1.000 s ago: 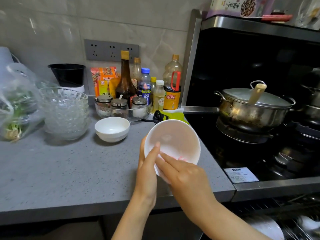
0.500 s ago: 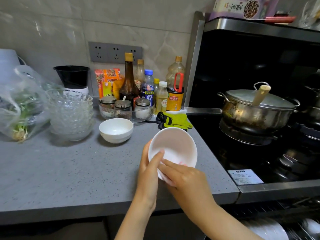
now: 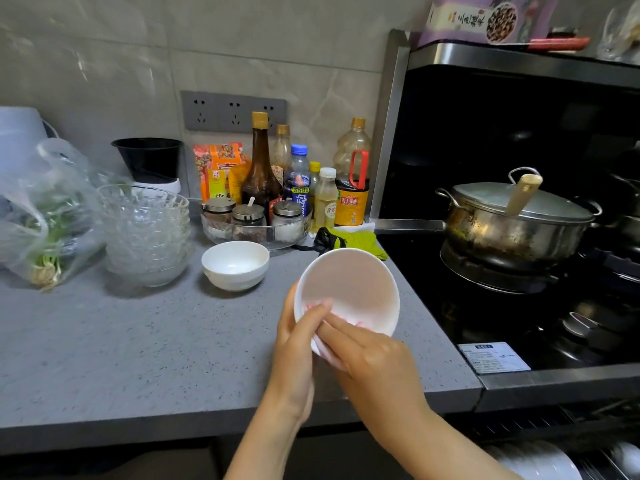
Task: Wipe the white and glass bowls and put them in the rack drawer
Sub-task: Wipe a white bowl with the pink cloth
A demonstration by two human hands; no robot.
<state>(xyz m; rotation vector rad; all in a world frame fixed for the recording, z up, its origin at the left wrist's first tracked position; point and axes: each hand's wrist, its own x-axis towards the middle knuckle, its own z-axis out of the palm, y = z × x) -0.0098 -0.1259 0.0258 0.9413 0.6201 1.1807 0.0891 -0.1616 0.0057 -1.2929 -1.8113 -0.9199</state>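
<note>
I see the kitchen from the head camera. The round white ceramic bowl (image 3: 349, 289) is held in the air above the front right part of the grey speckled countertop (image 3: 121, 358), tilted so its mouth faces me. The left hand (image 3: 298, 344) grips its near left rim, with the thumb hooked inside and the fingers behind the wall. The right hand (image 3: 374, 358) reaches over the lower rim, its fingers lying fairly straight against the inner wall. Its thumb is hidden, and I can make out no cloth under it.

Compared with half a second ago, both hands keep the same hold. The bowl sits slightly higher in view, and its far rim now covers the near edge of the yellow-green cloth (image 3: 356, 239).

A second, smaller white bowl (image 3: 235, 265) stands upright on the counter to the left of the held one and apart from it. The stack of clear glass bowls (image 3: 145, 233) is further left, beside a plastic bag of greens (image 3: 45, 216).

The widest bare stretch of counter is the front left. To the right, the counter ends at the black stove (image 3: 519, 323), which carries a lidded steel pot (image 3: 512, 226). At the lower right, below the stove edge, the rack drawer (image 3: 536, 459) shows white plates.
</note>
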